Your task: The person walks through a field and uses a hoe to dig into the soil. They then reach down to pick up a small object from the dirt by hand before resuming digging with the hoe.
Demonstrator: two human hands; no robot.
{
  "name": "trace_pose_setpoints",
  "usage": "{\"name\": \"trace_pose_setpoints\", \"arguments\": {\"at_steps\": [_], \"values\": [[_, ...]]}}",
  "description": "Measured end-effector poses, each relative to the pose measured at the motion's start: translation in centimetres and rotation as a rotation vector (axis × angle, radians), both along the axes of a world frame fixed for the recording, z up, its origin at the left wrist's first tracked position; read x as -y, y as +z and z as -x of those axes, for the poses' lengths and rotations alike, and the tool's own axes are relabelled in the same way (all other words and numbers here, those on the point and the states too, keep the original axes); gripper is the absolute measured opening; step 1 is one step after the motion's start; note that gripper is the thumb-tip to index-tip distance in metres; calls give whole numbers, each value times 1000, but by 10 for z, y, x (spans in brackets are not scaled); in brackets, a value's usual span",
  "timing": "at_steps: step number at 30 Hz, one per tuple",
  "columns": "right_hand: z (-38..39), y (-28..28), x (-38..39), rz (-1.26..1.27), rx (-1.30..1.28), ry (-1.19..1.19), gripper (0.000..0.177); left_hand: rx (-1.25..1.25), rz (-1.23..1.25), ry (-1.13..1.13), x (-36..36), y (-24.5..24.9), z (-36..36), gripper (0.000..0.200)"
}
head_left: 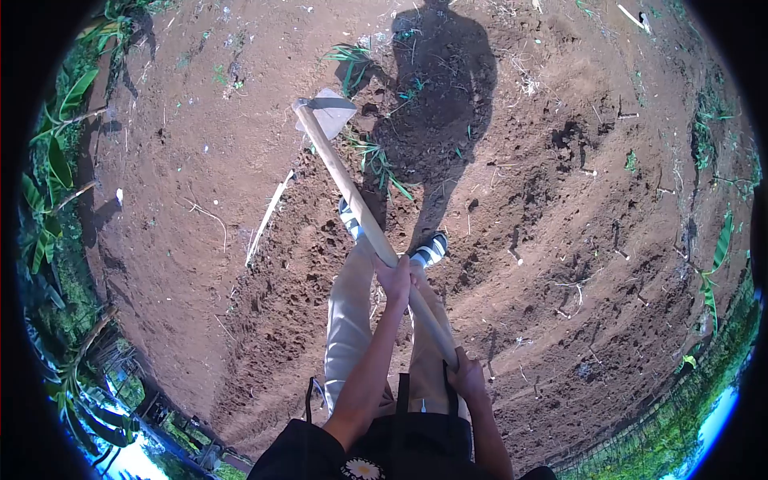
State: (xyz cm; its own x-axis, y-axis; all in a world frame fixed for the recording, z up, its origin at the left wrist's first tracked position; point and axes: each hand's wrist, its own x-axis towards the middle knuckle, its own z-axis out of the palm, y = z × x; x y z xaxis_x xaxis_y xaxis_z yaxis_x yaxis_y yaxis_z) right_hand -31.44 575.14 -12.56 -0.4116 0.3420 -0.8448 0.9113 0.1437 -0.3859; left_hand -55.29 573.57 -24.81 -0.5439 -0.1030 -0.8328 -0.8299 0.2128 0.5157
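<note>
A hoe [344, 176] slants across the middle of the head view, its long wooden handle running from upper left down to my waist. My left hand [395, 280] is closed round the handle about midway, in front of my knees. Farther back, near the handle's lower end, my right hand [467, 376] is wrapped round it too. The flat metal blade [332, 116] is at the far end, beside a tuft of green grass [372, 152]. Whether the blade touches the soil cannot be made out.
My striped shoes [432, 250] stand on loose brown soil [280, 320]. A pale dry stalk [268, 218] lies left of the hoe. Short sticks [516, 258] poke from the ground at right. Leafy plants [60, 164] line the left edge; my shadow [444, 72] falls ahead.
</note>
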Motion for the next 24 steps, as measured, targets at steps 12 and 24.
{"name": "trace_pose_setpoints", "arguments": {"at_steps": [12,24], "values": [[-101,48,0,-49,236,42,22,95,41,-206,-17,34,-114,49],[89,-95,-36,-7,-119,58,38,-116,181,-199,-13,-116,83,50]]}}
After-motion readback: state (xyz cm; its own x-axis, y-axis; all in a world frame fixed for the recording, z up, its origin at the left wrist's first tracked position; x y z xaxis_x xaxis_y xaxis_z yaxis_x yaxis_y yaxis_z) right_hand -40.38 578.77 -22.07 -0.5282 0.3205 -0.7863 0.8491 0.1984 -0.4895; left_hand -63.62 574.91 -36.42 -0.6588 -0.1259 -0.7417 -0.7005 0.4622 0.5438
